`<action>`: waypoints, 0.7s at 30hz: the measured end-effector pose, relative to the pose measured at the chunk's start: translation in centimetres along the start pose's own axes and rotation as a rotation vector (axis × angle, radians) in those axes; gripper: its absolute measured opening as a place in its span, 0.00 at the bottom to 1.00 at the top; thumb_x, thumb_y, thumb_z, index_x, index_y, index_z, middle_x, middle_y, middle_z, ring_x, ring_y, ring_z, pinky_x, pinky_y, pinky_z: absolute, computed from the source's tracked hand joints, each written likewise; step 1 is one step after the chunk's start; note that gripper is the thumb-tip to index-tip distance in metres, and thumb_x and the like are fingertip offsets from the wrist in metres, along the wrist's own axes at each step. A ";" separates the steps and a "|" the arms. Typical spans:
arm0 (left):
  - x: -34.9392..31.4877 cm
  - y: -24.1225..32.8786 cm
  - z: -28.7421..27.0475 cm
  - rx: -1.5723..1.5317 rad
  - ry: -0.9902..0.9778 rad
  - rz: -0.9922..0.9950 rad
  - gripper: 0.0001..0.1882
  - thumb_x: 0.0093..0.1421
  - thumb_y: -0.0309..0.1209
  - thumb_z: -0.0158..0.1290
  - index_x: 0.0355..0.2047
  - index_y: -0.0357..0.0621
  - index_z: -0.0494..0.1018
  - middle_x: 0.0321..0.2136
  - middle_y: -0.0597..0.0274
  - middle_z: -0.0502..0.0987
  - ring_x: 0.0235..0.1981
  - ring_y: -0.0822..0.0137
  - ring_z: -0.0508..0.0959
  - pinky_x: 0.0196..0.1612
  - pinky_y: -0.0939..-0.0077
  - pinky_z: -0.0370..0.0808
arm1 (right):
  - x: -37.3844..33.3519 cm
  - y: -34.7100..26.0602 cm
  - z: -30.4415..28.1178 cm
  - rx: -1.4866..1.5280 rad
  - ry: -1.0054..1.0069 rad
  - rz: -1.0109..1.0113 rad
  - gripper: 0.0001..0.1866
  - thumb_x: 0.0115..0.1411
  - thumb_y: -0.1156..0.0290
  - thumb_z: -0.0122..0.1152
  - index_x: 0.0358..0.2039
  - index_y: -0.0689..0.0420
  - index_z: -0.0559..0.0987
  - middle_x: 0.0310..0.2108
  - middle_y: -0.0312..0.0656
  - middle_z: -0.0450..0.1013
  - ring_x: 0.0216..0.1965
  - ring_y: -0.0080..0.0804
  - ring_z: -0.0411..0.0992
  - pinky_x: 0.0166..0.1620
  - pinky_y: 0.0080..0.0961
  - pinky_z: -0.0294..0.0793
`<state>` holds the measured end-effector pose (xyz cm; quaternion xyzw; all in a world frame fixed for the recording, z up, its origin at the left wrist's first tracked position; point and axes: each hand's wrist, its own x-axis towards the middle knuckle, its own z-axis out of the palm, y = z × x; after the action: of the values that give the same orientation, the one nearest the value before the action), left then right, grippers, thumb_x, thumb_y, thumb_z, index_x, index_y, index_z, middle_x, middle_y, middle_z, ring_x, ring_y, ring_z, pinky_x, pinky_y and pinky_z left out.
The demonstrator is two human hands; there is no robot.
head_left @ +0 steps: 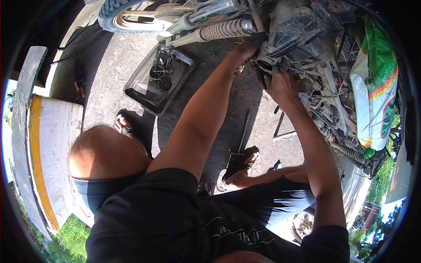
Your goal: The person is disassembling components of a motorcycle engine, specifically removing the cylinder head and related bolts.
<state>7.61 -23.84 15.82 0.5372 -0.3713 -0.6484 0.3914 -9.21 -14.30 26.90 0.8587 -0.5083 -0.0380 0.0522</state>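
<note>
Grey, mud-caked motorcycle section [293, 34] at 1–2 o'clk: prob. mid-repair, working on its dark, round-mouthed metal part [264, 65]. Next prob. calls for steadying that part w/ one hand. Stretched near straight to 1 o'clk w/ L hand [246, 51]; can't tell grip, fingers hidden. Bent at R elbow, w/ R hand [281, 84] at 2 o'clk, curled by part; can't tell if grasping.

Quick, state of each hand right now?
Left hand: beside the motorcycle, grip hidden; open or closed cannot be told.
Right hand: partly curled at the motorcycle; whether it holds anything cannot be told.
</note>
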 end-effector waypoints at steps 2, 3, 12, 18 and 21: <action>0.0 -0.1 0.1 0.069 0.050 0.065 0.15 0.58 0.40 0.51 0.19 0.44 0.73 0.18 0.60 0.73 0.18 0.66 0.70 0.23 0.66 0.65 | 0.0 0.1 0.2 0.000 0.005 -0.019 0.20 0.64 0.62 0.60 0.47 0.67 0.75 0.40 0.63 0.76 0.44 0.61 0.76 0.47 0.49 0.77; 0.1 -0.3 0.1 0.146 0.139 0.106 0.15 0.57 0.40 0.52 0.20 0.43 0.74 0.19 0.59 0.75 0.20 0.66 0.71 0.24 0.65 0.67 | 0.1 0.2 0.3 -0.022 0.032 -0.045 0.19 0.63 0.61 0.61 0.45 0.66 0.77 0.39 0.62 0.77 0.42 0.58 0.78 0.45 0.48 0.79; 3.5 -2.1 0.3 0.261 0.223 0.170 0.19 0.58 0.44 0.51 0.29 0.39 0.80 0.26 0.49 0.81 0.28 0.57 0.80 0.33 0.61 0.75 | 0.2 0.0 0.0 0.012 0.008 -0.042 0.20 0.64 0.62 0.60 0.45 0.69 0.76 0.41 0.65 0.75 0.44 0.62 0.75 0.48 0.49 0.76; 3.9 -2.5 0.5 0.201 0.142 0.126 0.19 0.60 0.43 0.50 0.28 0.37 0.79 0.24 0.51 0.79 0.24 0.59 0.79 0.29 0.61 0.74 | 0.1 0.1 0.2 0.003 0.008 -0.051 0.21 0.64 0.62 0.60 0.46 0.69 0.75 0.41 0.66 0.75 0.43 0.63 0.75 0.47 0.49 0.76; 3.7 -2.3 0.4 0.107 0.099 0.092 0.16 0.60 0.40 0.52 0.23 0.40 0.77 0.20 0.57 0.77 0.21 0.64 0.75 0.24 0.63 0.70 | 0.1 0.3 0.5 -0.023 0.042 -0.084 0.20 0.63 0.62 0.61 0.45 0.68 0.76 0.40 0.64 0.75 0.41 0.60 0.77 0.45 0.48 0.78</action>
<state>6.52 -26.20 12.30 0.5712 -0.4096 -0.5817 0.4095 -9.49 -14.57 26.43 0.8792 -0.4703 -0.0279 0.0709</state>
